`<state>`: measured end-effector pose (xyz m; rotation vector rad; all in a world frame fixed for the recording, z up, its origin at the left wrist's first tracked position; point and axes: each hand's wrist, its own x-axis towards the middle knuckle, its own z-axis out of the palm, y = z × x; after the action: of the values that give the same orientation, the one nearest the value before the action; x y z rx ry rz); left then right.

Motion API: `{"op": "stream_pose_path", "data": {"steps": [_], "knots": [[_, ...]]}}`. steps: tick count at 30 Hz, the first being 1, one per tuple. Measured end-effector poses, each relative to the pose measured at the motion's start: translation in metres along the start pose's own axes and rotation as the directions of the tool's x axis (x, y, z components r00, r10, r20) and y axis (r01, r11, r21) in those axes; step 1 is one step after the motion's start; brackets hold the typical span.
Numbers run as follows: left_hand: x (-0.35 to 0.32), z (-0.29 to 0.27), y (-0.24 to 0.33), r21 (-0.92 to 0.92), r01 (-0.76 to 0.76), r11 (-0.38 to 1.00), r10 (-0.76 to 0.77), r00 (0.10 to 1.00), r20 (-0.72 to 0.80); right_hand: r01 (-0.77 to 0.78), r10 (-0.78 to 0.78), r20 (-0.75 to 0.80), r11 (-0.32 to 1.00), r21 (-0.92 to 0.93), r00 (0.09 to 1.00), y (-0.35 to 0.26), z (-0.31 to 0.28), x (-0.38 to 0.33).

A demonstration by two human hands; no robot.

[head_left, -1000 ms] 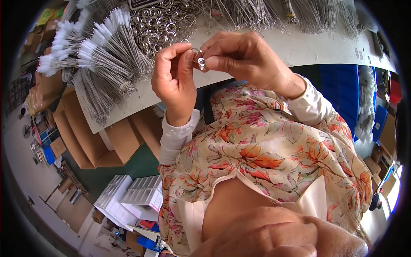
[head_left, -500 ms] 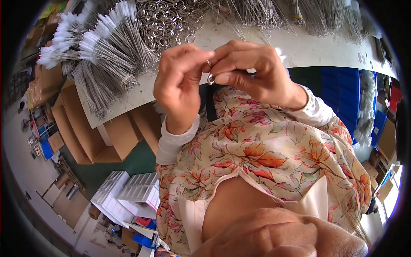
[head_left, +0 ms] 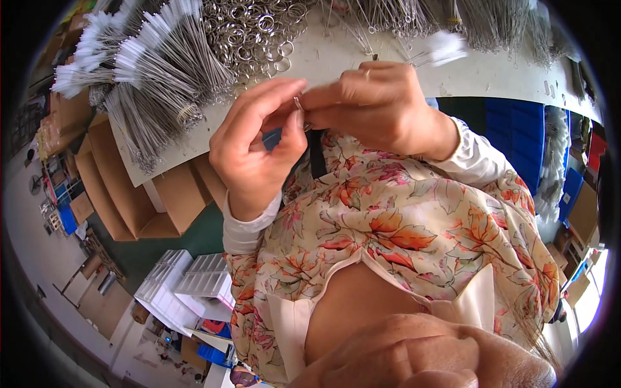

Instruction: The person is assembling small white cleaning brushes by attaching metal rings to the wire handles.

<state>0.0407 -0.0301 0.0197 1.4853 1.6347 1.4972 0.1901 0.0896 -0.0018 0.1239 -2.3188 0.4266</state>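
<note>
My left hand (head_left: 259, 139) pinches a small silver metal ring (head_left: 298, 103) between thumb and fingertips. Close against it, my right hand (head_left: 385, 107) has its fingers bent toward the same ring, slightly smeared by motion. A thin wire brush with a white bristle tip (head_left: 447, 49) sticks out beyond the right hand; its shaft runs behind the knuckles, and my right hand appears to grip it. The brush's other end is hidden among my fingers. Both hands are raised over the near edge of the white table (head_left: 479, 81).
Several bundles of white-tipped wire brushes (head_left: 174, 71) lie at the table's left. Beside them is a heap of silver rings (head_left: 259, 32). More wire brushes (head_left: 491, 26) line the far right. Open cardboard boxes (head_left: 139, 187) and white plastic trays (head_left: 207, 281) stand below left; blue bins (head_left: 517, 139) stand right.
My left hand has shifted left and slightly down, while the right has turned over, its back now facing up. The white brush tip has swung out to the upper right.
</note>
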Motion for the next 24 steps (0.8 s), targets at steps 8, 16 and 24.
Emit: {"op": "stream_pose_path", "data": {"steps": [8,16,24], "knots": [[0.003,0.013,-0.015,0.052,-0.236,0.970,0.241,0.948,-0.208,-0.609,0.689,0.492,-0.092,0.788,0.532,-0.004,-0.016,0.026],[0.003,0.013,-0.023,0.117,-0.240,0.964,0.259,0.946,-0.193,-0.719,0.674,0.564,-0.069,0.691,0.478,0.001,-0.006,0.025],[0.013,-0.006,-0.027,-0.060,-0.068,0.996,0.061,0.993,-0.104,-0.756,0.633,0.547,0.093,0.648,0.548,0.012,0.008,0.021]]}}
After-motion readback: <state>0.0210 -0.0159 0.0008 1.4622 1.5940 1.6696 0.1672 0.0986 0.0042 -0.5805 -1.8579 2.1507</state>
